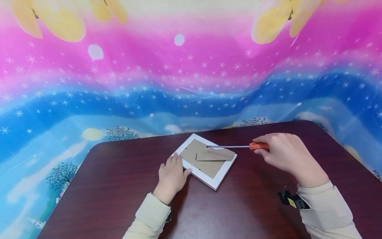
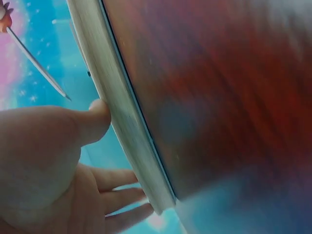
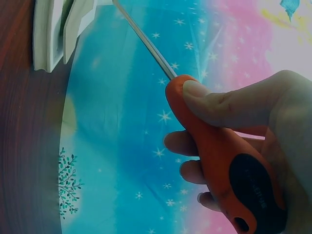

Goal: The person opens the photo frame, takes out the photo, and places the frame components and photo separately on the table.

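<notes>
A white picture frame lies back side up on the table, turned at an angle. Its brown backing board carries a fold-out stand, raised slightly from the board. My left hand rests against the frame's left side, fingers extended over the border and thumb at the near edge. In my right hand I grip an orange-handled screwdriver, thumb along the handle and fingers curled under it. The metal shaft points left, with its tip above the backing board near the board's far edge in the head view.
The dark reddish-brown table has rounded far corners. Behind it hangs a pink and blue cloth printed with snowflakes and trees. Black straps show at the right sleeve cuff.
</notes>
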{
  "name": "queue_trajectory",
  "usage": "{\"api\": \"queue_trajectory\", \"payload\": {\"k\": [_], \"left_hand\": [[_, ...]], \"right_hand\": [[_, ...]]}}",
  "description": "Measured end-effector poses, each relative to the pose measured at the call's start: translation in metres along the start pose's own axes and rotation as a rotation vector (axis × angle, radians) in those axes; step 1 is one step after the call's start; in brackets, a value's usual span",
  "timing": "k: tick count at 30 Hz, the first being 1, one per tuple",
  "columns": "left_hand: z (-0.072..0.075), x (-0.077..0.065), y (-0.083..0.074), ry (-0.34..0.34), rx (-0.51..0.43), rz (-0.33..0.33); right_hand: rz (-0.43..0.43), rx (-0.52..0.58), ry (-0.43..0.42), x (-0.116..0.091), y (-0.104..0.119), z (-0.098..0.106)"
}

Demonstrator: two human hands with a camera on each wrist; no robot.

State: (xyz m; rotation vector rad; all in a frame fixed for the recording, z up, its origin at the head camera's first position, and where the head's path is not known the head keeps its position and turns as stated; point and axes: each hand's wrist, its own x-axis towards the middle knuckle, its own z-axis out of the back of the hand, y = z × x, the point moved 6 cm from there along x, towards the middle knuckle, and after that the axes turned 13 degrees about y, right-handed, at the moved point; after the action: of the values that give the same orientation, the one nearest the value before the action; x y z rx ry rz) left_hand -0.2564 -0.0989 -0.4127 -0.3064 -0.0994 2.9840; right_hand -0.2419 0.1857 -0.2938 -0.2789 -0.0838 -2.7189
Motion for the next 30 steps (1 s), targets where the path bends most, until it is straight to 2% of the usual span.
{"api": "queue_trajectory", "payload": {"k": [4,7,11,14,18,23,25,30], "left_hand": [[0.000,-0.006,-0.005,-0.034,0.051,0.034],[0.000,-0.009,-0.010,-0.050,0.132,0.058],[0.000,-0.010,-0.015,-0.068,0.240,0.068],[0.003,-0.012,-0.015,-0.089,0.264,0.057],[0.008,-0.011,-0.011,-0.116,0.225,0.019],[0.011,0.000,0.003,-0.113,0.103,-0.053],[0.010,0.007,0.009,-0.084,0.082,-0.083],[0.007,0.019,0.020,0.016,0.103,-0.133]], "right_hand": [[0.002,0.001,-0.002,0.000,0.001,-0.001],[0.012,0.002,-0.009,0.000,0.002,-0.001],[0.020,0.002,-0.013,0.001,0.004,-0.001],[0.015,0.001,-0.004,0.002,0.005,-0.002],[0.007,-0.005,0.003,0.001,0.005,-0.002],[0.019,-0.007,-0.018,0.000,0.006,0.000],[0.021,-0.004,-0.020,0.001,0.006,0.000],[0.030,0.002,-0.023,0.002,0.008,-0.001]]}}
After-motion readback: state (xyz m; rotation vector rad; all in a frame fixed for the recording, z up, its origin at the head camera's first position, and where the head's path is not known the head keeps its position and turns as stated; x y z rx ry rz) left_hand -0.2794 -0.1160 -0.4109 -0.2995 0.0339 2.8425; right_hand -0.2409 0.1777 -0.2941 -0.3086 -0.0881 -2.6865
